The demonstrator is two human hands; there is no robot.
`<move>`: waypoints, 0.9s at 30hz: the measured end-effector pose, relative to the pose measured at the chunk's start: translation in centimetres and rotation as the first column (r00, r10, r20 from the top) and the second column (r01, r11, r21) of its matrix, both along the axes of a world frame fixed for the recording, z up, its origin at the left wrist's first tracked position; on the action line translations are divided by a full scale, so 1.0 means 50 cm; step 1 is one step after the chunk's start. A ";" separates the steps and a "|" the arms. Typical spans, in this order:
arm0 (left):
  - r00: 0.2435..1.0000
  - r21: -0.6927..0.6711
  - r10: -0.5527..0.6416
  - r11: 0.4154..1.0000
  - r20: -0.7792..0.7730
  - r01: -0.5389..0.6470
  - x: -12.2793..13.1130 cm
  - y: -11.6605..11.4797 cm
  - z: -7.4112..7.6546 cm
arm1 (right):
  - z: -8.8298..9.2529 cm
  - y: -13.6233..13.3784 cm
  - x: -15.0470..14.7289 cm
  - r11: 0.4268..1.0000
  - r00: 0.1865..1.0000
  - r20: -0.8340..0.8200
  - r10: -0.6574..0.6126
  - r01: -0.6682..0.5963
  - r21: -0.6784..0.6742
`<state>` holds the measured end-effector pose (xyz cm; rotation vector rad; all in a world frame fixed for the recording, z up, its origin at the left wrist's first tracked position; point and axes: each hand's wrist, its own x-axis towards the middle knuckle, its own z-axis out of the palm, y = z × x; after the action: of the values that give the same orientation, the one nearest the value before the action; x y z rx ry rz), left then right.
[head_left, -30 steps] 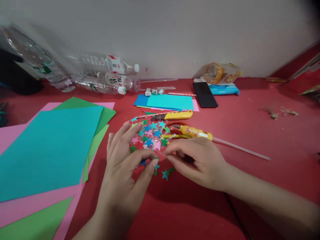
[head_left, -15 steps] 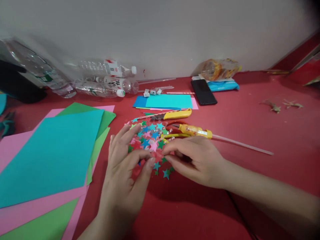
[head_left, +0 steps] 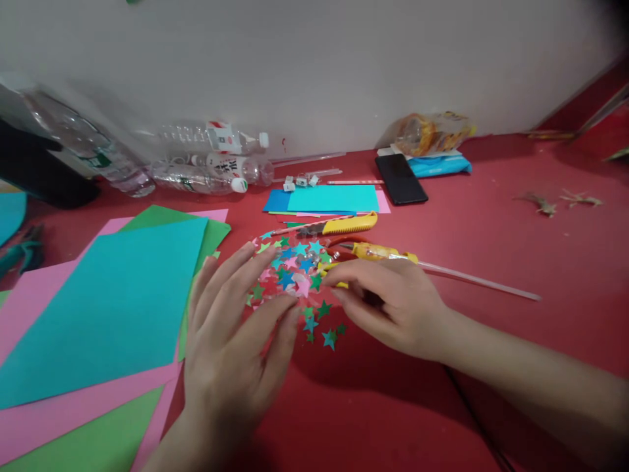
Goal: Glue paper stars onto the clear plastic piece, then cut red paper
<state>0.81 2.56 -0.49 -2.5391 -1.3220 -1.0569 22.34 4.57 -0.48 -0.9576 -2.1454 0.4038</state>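
Stretching back to a pale wall (head_left: 319, 72), the red tabletop (head_left: 383, 419) carried everything. Large sheets (head_left: 113, 301) in turquoise, pink and green overlapped at the left. The left hand (head_left: 230, 334) had its outer fingers loosely spread, thumb and forefinger tips close together; I could not tell whether they pinched anything. Opposite it, the right hand (head_left: 393, 308) had thumb and forefinger curled, only a narrow gap showing at the tips; whether they had hold of something could not be told either. Clear bottles (head_left: 196, 177) were grouped near the wall. Smaller papers (head_left: 331, 198) lay stacked beside a black phone (head_left: 401, 179), with a yellow cutter (head_left: 350, 223) on their near side. Smallest were paper stars (head_left: 286, 280), scattered on the tabletop between and beyond the hands, a few lying nearer than the fingertips.
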 end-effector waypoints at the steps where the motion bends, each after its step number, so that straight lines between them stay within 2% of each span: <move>1: 1.000 -0.008 -0.005 1.000 0.014 0.005 -0.002 0.001 0.001 | 0.002 0.001 0.002 1.000 1.000 -0.001 -0.004 0.004 0.015; 3: 0.999 -0.033 -0.009 0.999 0.040 0.010 -0.003 0.001 0.003 | 0.006 0.003 0.006 0.997 0.999 0.023 0.030 -0.032 0.064; 6: 0.996 -0.090 0.006 0.996 0.085 0.001 0.001 0.001 0.003 | 0.010 0.004 0.007 0.974 0.978 0.179 0.111 -0.142 0.176; 8: 0.993 -0.121 0.019 0.993 0.119 -0.004 0.006 0.001 0.001 | 0.008 0.004 0.002 0.961 0.951 0.295 0.090 -0.161 0.226; 10: 0.991 -0.133 0.024 0.991 0.134 -0.007 0.012 0.001 -0.001 | 0.003 0.003 -0.004 0.961 0.940 0.340 0.025 -0.116 0.252; 13: 0.991 -0.126 0.019 0.992 0.133 -0.002 0.016 0.000 -0.002 | -0.004 0.002 -0.009 0.963 0.946 0.323 -0.019 -0.069 0.260; 16: 0.990 -0.117 0.016 0.993 0.137 0.000 0.015 -0.001 0.002 | -0.005 0.005 -0.003 0.967 0.953 0.301 0.025 -0.099 0.234; 19: 0.991 -0.109 0.014 0.994 0.136 0.001 0.012 -0.003 0.006 | 0.001 0.016 0.010 0.980 0.986 0.164 0.005 -0.037 0.197; 22: 0.993 -0.117 0.003 0.993 0.118 0.011 0.012 -0.004 0.004 | 0.005 0.030 0.018 0.988 0.997 0.016 -0.071 0.068 0.138; 27: 1.000 -0.093 0.008 0.996 0.023 -0.006 0.018 0.001 -0.011 | -0.003 0.031 0.012 0.999 0.999 0.004 -0.048 0.048 -0.007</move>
<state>1.72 2.59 -1.05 -2.5931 -1.4176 -1.0505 22.93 6.13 -0.64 -1.0128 -2.1210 0.3862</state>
